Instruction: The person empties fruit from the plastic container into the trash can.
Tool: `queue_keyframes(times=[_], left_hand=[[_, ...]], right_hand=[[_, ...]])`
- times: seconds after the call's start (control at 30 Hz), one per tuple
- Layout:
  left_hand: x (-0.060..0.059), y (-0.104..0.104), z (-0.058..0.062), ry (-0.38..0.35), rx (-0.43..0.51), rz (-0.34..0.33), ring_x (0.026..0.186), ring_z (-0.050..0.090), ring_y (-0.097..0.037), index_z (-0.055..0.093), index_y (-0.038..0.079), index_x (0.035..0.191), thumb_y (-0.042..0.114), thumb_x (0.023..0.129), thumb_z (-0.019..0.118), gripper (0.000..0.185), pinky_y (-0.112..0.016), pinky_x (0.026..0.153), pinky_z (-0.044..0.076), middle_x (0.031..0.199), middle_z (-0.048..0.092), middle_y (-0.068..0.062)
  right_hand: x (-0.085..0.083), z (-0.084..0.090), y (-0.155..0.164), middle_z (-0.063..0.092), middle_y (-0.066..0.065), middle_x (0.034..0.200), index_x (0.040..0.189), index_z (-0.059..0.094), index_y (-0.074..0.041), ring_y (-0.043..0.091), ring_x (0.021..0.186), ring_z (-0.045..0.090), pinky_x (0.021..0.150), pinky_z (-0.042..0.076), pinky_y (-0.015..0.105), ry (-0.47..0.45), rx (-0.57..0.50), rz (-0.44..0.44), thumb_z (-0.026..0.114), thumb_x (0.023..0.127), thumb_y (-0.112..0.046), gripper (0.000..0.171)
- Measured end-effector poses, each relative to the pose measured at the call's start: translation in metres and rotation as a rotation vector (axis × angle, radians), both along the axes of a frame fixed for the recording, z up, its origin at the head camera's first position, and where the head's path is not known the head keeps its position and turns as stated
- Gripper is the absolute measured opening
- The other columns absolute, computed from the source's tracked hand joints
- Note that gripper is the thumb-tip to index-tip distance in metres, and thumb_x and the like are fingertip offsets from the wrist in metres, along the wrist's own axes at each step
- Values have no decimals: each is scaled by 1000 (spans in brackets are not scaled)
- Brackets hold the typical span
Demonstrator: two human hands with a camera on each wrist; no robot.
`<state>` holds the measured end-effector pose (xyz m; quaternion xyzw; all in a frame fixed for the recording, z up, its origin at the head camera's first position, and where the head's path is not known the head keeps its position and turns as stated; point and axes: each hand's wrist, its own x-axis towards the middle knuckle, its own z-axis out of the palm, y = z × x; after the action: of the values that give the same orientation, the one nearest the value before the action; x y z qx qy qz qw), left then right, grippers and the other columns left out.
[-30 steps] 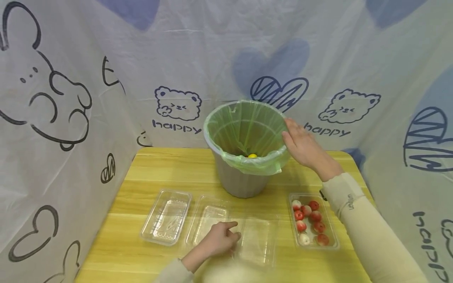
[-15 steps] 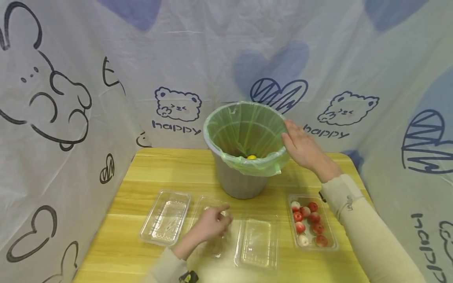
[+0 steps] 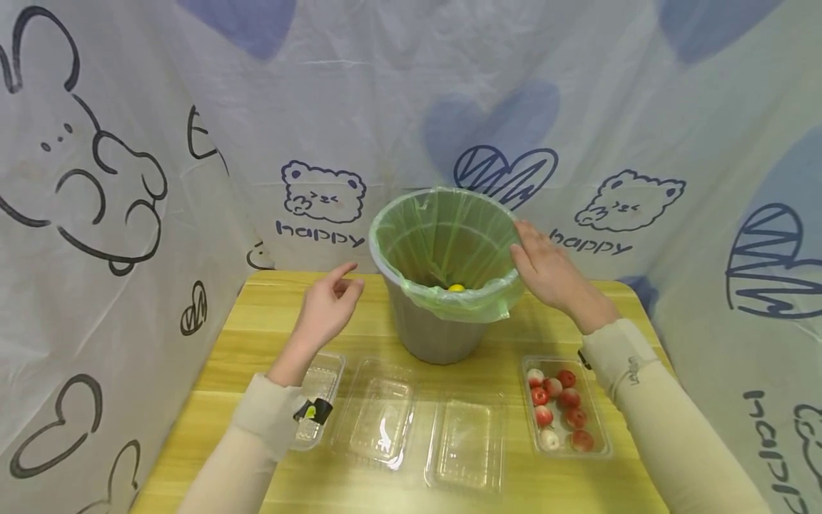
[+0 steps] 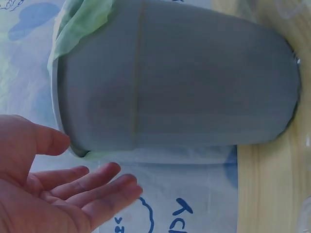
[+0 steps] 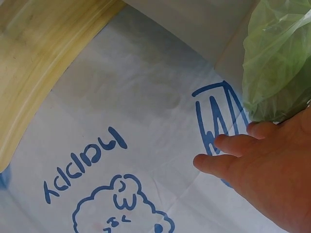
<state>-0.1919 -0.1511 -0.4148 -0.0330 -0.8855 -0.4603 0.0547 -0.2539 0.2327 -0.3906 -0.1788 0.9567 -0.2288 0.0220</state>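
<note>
A grey bin with a green liner bag stands at the back of the wooden table; a small yellow thing lies inside. My right hand rests flat against the bin's right rim, fingers straight. My left hand hovers open in the air left of the bin, palm toward it, holding nothing. The bin's grey wall fills the left wrist view.
Three empty clear plastic trays lie in a row near the front edge. A fourth tray at the right holds several red and white round fruits. A printed cloth backdrop closes off the table on three sides.
My left hand left the clear tray at the front and rose up and back to the bin's left side. The right hand stayed on the rim.
</note>
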Motion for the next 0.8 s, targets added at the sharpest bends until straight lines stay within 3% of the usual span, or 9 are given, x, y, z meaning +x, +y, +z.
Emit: queue_keyframes(times=[0.2, 0.5, 0.63, 0.8], left_hand=[[-19, 2, 11, 54, 4, 31, 120, 71, -38, 53, 10, 155, 29, 109, 53, 50, -52, 104, 60, 129, 73, -20], [-47, 8, 24, 68, -64, -73, 147, 49, -41, 38, 14, 164, 40, 111, 45, 59, -56, 120, 47, 165, 44, -17], [-56, 14, 27, 78, -108, -105, 152, 41, -41, 34, 14, 166, 45, 112, 42, 63, -58, 124, 42, 170, 37, -16], [-60, 21, 27, 98, -194, -142, 158, 33, -39, 33, 5, 165, 40, 111, 46, 66, -55, 132, 28, 170, 35, -19]], right_hand=[[0, 0, -1, 0, 16, 178, 170, 0, -9, 46, 163, 3, 133, 4, 67, -14, 9, -7, 12, 112, -53, 74], [1, 0, -2, 0, 18, 177, 170, 0, -8, 47, 163, 3, 132, 4, 67, -17, 13, -11, 11, 112, -52, 74], [0, 0, -2, 0, 18, 177, 170, -1, -8, 47, 163, 3, 133, 5, 67, -11, 15, -5, 11, 112, -51, 73], [0, 0, 0, 2, 21, 177, 169, 1, -4, 47, 163, 5, 134, 6, 63, 2, -10, -10, 12, 113, -53, 75]])
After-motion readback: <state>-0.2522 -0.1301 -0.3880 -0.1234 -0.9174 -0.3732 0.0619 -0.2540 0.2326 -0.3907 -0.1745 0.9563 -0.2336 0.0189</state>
